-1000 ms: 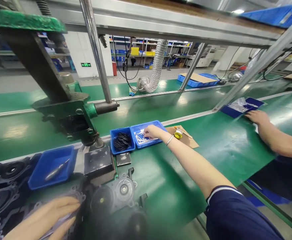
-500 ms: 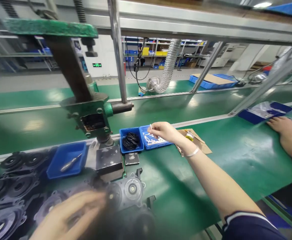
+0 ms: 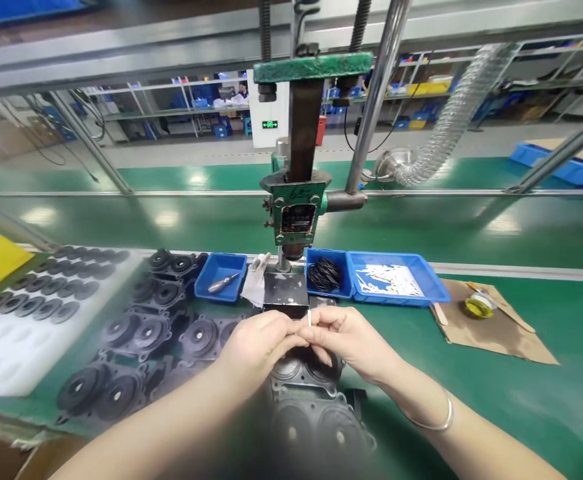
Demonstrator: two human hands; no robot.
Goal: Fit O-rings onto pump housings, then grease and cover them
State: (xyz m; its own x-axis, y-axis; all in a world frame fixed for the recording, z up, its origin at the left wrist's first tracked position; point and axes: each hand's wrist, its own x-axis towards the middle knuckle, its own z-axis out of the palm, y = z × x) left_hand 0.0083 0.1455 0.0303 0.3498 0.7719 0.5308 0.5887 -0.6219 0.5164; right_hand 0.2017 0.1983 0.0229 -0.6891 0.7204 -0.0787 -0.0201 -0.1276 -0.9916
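Fingertips of both my hands meet in front of the press's black block (image 3: 285,291). My right hand (image 3: 354,340) pinches a small white pin (image 3: 309,318) that stands upright. Pressed together beside the pin's lower end are the fingers of my left hand (image 3: 258,343); whatever they hold is hidden. Below the hands lie grey round-chambered housings (image 3: 316,420), partly covered and blurred. A shallow blue tray (image 3: 436,291) with many white pins stands beyond my right hand. Next to it, a blue bin (image 3: 350,292) contains black rings.
The green hand press (image 3: 296,220) rises straight ahead. Left of it are a blue tray (image 3: 204,293) with a pointed metal tool (image 3: 222,283), more housings (image 3: 116,393) and a white sheet (image 3: 1,373) of dark discs. Cardboard (image 3: 511,340) with a yellow-rimmed tub (image 3: 478,307) lies right.
My right hand has come away from the pin tray with a white pin and met my left hand, which rose from the housings. My view has turned left; the co-worker's hand is out of sight.
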